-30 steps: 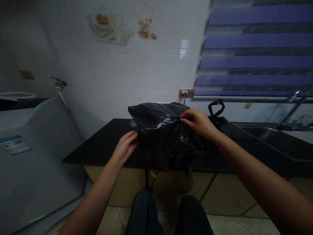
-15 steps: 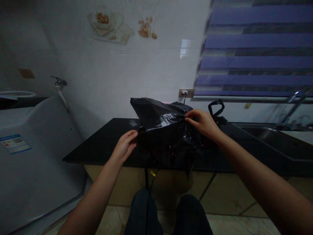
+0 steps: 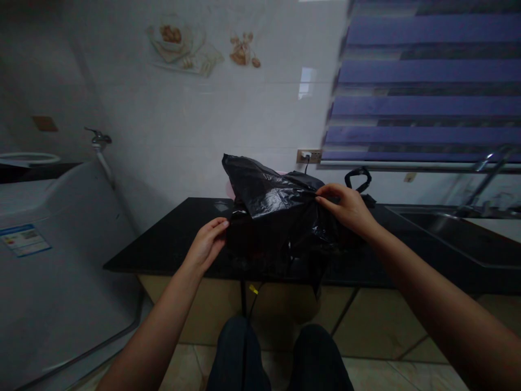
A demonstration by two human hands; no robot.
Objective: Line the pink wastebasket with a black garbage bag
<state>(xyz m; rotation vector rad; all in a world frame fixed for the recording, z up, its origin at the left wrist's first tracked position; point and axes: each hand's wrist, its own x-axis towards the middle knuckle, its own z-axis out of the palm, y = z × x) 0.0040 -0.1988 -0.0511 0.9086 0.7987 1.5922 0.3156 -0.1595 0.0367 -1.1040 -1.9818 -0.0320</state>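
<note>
- Black plastic bag [image 3: 268,198]: apparently being spread; next move calls for steady pinching.
- Left hand [image 3: 208,243]: pinching side edge.
- Right hand [image 3: 345,209]: pinching gathered top.

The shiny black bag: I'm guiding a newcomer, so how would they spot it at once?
Start at the dark counter below the pale wall, left of the sink. Look between the left hand and the right hand for the shiny black bag. Unlike the black loop just beyond the right hand, it spreads wide and wrinkled, its right side pinched by that hand.
</note>
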